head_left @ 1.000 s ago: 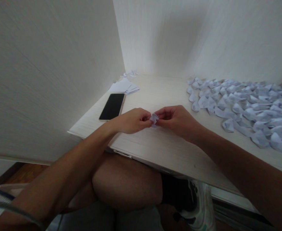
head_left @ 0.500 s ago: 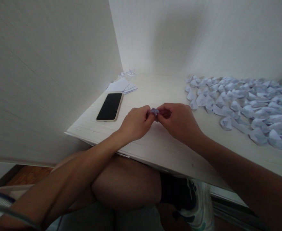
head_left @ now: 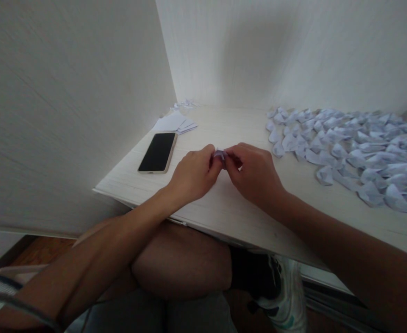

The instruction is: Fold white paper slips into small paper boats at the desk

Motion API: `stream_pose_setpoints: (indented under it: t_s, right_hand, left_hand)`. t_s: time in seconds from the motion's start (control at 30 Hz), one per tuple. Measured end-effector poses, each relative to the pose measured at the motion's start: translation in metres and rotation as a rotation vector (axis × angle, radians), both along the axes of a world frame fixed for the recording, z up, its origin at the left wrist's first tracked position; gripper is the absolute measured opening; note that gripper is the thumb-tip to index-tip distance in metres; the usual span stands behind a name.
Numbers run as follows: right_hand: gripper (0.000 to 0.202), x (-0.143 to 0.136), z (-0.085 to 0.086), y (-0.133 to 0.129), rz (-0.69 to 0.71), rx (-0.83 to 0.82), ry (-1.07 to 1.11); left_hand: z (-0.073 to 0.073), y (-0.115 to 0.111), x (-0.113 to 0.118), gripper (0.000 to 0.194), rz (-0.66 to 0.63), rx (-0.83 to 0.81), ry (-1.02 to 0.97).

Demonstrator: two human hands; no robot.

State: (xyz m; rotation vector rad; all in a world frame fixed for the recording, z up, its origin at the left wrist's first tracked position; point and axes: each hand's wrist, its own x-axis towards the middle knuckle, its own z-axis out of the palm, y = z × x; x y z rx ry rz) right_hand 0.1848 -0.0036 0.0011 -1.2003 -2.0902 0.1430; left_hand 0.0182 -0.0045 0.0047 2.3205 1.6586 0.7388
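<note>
A small folded piece of white paper (head_left: 220, 154) is pinched between my two hands, a little above the pale tabletop (head_left: 231, 217). My left hand (head_left: 195, 173) grips its left side with thumb and forefinger. On the other side, the fingertips of my right hand (head_left: 254, 171) are closed on the paper. Much of the piece is hidden behind my fingers, so its full shape cannot be made out.
Many similar folded paper pieces (head_left: 359, 152) lie in rows on the right. A phone (head_left: 157, 152) with a dark screen rests at the left, below some flat paper sheets (head_left: 172, 122). Small paper scraps (head_left: 187, 104) lie in the corner, where white walls (head_left: 224, 55) meet.
My right hand has shifted slightly up and left, its fingers now higher on the folded paper. My left hand keeps its pinch, and the paper's visible outline has changed a little.
</note>
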Motion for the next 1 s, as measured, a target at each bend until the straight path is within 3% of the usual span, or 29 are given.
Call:
stream_pose_setpoints:
  t_s: [0.23,0.47,0.67,0.83,1.0]
  right_hand:
    - [0.022,0.002,0.007,-0.006,0.014,0.065,-0.142]
    - [0.030,0.000,0.011,-0.013,0.068,0.138,-0.329]
    - [0.026,0.001,0.003,-0.005,0.134,0.170,-0.142]
    - [0.021,0.002,-0.001,0.000,0.182,0.128,0.021]
    - [0.015,0.004,0.002,0.000,0.125,0.106,0.113]
  left_hand:
    - [-0.003,0.009,-0.005,0.029,-0.184,-0.149,-0.223]
    - [-0.008,0.011,0.002,0.029,-0.075,-0.348,-0.600]
    - [0.002,0.007,0.002,0.027,-0.070,-0.731,-0.980]
    - [0.006,0.008,-0.002,0.027,-0.005,-0.765,-1.071]
    - [0.005,0.009,-0.008,0.030,-0.111,-0.832,-1.090]
